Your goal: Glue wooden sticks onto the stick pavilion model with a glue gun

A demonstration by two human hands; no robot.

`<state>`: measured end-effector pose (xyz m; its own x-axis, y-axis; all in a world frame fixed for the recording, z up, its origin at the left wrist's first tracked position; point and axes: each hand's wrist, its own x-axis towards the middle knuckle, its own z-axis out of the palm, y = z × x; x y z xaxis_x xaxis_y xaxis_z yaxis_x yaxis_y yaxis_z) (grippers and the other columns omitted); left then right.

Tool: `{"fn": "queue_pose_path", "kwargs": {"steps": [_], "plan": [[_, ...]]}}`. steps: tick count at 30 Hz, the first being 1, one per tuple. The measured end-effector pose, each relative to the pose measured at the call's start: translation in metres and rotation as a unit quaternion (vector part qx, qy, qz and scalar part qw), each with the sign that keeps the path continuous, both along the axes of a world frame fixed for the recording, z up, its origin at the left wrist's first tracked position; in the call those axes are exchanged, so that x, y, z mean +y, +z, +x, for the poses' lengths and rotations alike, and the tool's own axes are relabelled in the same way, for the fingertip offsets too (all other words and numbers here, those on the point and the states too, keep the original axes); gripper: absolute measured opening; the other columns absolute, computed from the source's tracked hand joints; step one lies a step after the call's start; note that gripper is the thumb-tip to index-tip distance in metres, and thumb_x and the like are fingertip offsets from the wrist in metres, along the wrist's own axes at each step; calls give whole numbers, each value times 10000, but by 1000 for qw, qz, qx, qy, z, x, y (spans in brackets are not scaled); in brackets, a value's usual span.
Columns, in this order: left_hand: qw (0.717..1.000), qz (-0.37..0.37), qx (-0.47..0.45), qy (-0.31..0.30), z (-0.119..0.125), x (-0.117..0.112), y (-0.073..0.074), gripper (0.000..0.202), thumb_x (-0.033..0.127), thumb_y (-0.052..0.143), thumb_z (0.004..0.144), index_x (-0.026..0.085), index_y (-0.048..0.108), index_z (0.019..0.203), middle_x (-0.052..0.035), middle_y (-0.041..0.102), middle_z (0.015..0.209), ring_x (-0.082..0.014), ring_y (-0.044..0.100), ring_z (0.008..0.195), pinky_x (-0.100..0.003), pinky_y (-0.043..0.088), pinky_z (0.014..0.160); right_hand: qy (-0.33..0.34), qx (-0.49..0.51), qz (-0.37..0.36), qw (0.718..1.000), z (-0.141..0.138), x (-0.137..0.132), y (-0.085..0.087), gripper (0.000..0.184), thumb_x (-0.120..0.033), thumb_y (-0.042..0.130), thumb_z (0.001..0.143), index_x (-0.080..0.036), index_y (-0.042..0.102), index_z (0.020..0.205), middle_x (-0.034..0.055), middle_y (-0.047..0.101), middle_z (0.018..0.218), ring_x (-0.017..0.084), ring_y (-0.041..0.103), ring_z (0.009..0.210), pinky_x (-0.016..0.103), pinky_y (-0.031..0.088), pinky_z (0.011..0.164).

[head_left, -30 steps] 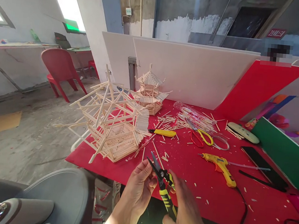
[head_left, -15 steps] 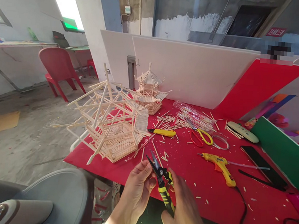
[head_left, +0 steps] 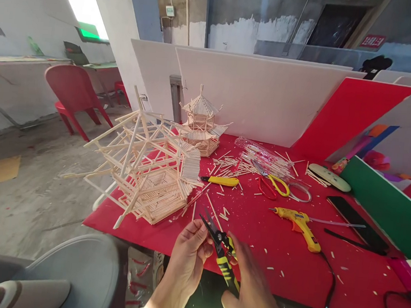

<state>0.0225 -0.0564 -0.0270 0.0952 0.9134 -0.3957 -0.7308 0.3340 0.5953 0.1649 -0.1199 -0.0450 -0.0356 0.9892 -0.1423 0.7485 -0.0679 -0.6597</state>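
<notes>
My right hand [head_left: 251, 284] is closed round the yellow-and-black handles of a pair of snips [head_left: 224, 262], whose dark blades point up and left and stand slightly apart. Close beside the blades, my left hand [head_left: 189, 251] is closed in a pinch, thumb against fingers. Whatever sits in that pinch is too small and hidden to make out. Both hands are at the front edge of the red table [head_left: 254, 255]. Beyond them, to the left, stands an open pavilion frame of wooden sticks [head_left: 158, 190], its roof partly covered with sticks.
A finished stick pavilion [head_left: 199, 119] stands at the back. Loose sticks [head_left: 226, 165], a yellow utility knife [head_left: 222, 181], scissors [head_left: 278, 185] and a glue gun [head_left: 302, 226] lie on the table. A phone [head_left: 355, 221] and a green board [head_left: 389, 205] are at right. A grey stool [head_left: 85, 268] stands lower left.
The view has turned slightly, so the table and its things sit a little further left. Both hands and the snips keep nearly the same pose.
</notes>
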Motion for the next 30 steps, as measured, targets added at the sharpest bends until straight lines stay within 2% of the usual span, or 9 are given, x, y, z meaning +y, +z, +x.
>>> {"fn": "queue_pose_path", "kwargs": {"steps": [10, 16, 21, 26, 30], "plan": [[995, 39, 88, 5, 1, 0, 7, 327, 361, 873, 636, 150, 634, 712, 11, 564, 608, -87, 498, 539, -195, 359, 470, -13, 20, 18, 1000, 0, 0, 0, 998, -87, 499, 593, -242, 220, 1539, 87, 324, 1566, 291, 252, 1469, 551, 252, 1185], [994, 49, 102, 1, 1, 4, 6, 347, 371, 868, 641, 172, 595, 721, 28, 551, 589, -89, 505, 523, -194, 341, 464, -2, 10, -7, 1000, 2, 2, 1, 991, -78, 479, 602, -227, 211, 1545, 91, 317, 1571, 304, 232, 1476, 542, 256, 1185], [990, 70, 121, -12, 6, 2, 6, 351, 424, 832, 688, 187, 586, 769, 39, 547, 608, -74, 466, 496, -191, 325, 450, -2, 27, -5, 1000, 2, 4, -2, 969, -65, 476, 598, -203, 242, 1529, 92, 321, 1568, 268, 259, 1470, 482, 267, 1191], [987, 83, 134, 15, 15, -3, 6, 404, 518, 813, 680, 196, 606, 811, 61, 510, 609, -56, 406, 484, -177, 287, 443, 13, 54, 10, 998, 0, 6, -1, 990, -72, 489, 574, -184, 224, 1521, 125, 365, 1537, 285, 314, 1444, 481, 304, 1171], [990, 59, 127, 30, 18, -2, 7, 407, 509, 828, 662, 201, 600, 801, 66, 503, 589, -49, 382, 475, -166, 259, 451, 29, 62, -9, 998, 2, 9, 3, 1002, -70, 480, 575, -200, 205, 1530, 121, 343, 1551, 287, 291, 1454, 492, 307, 1169]]}}
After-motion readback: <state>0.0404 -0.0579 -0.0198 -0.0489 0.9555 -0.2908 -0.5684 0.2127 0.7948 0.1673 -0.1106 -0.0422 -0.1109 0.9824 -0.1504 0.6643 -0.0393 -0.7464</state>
